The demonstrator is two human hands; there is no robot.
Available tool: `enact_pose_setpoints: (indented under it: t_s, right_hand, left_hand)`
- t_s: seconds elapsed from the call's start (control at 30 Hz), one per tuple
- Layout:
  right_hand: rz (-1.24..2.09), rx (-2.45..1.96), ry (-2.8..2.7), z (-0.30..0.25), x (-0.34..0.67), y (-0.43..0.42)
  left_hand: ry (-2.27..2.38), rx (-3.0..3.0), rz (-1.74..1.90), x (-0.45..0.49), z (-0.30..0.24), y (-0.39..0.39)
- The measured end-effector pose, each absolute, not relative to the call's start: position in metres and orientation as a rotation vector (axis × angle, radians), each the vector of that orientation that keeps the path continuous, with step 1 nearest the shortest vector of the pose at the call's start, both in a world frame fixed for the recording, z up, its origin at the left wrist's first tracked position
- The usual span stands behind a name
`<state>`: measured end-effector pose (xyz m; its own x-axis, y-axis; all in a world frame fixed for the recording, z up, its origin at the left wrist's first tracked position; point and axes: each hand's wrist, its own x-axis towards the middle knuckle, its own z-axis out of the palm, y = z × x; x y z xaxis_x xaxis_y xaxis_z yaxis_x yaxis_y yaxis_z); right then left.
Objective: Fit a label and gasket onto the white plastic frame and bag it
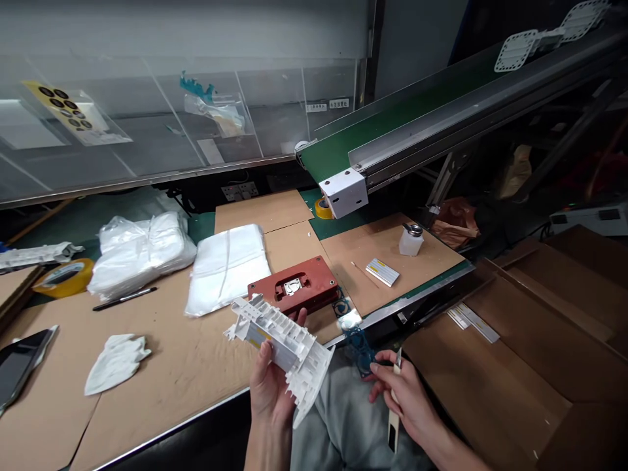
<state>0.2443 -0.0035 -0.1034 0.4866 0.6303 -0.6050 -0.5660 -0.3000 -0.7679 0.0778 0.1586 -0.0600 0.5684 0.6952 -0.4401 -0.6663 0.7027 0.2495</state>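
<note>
My left hand [271,389] is closed on a white ribbed plastic part [307,360], held tilted above my lap. A silver strip with yellow marks lies along its middle, and my thumb rests near it. My right hand [412,399] grips a cream-handled utility knife [394,422], blade pointing up. Its thumb and forefinger also meet the lower end of a dark blue see-through film strip [360,347] with round shapes, which hangs over the table edge. Just beyond the plastic part sits a red-brown block [314,281] with a recess holding a small white piece.
White bags [228,268], a cloth [118,363], a pen [125,299], yellow tape [63,278] and a phone [24,363] lie leftward. Rightward are silver strips [383,272], a swab [364,273], a bottle [411,242], a cardboard box [490,379] and a green conveyor [392,124].
</note>
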Motion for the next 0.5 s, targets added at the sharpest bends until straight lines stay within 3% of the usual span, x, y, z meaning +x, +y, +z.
enact_pose_setpoints:
  t_s: [0.27,0.5]
  right_hand:
    - [1.258,-1.559,-0.166,-0.112,0.246,0.004]
    - [1.042,-1.716,-0.697,-0.121,0.288,0.009]
  left_hand:
    - [0.557,0.091,0.788,0.075,-0.066,0.154]
    - [0.851,0.278,0.758,0.044,-0.060,0.115]
